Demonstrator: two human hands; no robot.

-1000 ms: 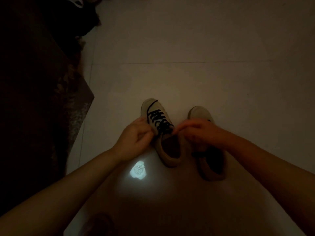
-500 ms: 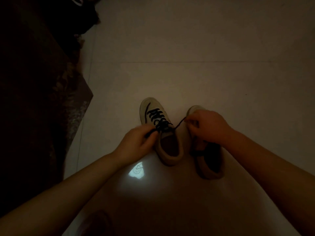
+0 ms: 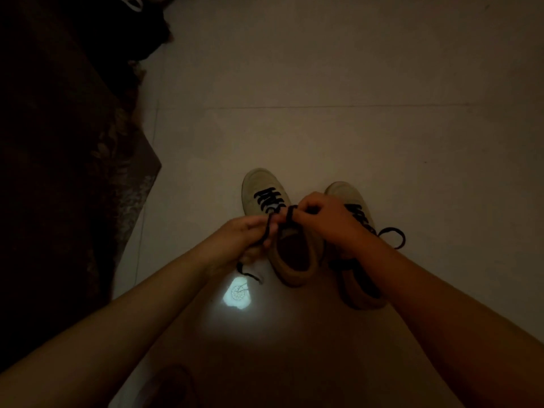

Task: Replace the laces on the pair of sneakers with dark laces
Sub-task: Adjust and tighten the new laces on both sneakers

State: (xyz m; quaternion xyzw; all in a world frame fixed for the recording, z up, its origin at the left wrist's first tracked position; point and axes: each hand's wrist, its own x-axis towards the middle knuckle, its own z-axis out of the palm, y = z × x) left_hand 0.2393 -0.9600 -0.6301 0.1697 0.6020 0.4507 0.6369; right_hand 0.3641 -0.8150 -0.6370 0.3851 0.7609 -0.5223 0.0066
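Tying the dark lace on the left sneaker

Pinching the dark lace [image 3: 272,223] above the left sneaker [image 3: 279,228] on the tiled floor [image 3: 323,69], left hand [image 3: 247,234] and right hand [image 3: 326,219] each curl around one end; right sneaker [image 3: 357,248] stands just beside it.

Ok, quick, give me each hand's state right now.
Left hand: fingers pinching one end of the dark lace of the left sneaker.
Right hand: fingers curled round the other end of that lace.
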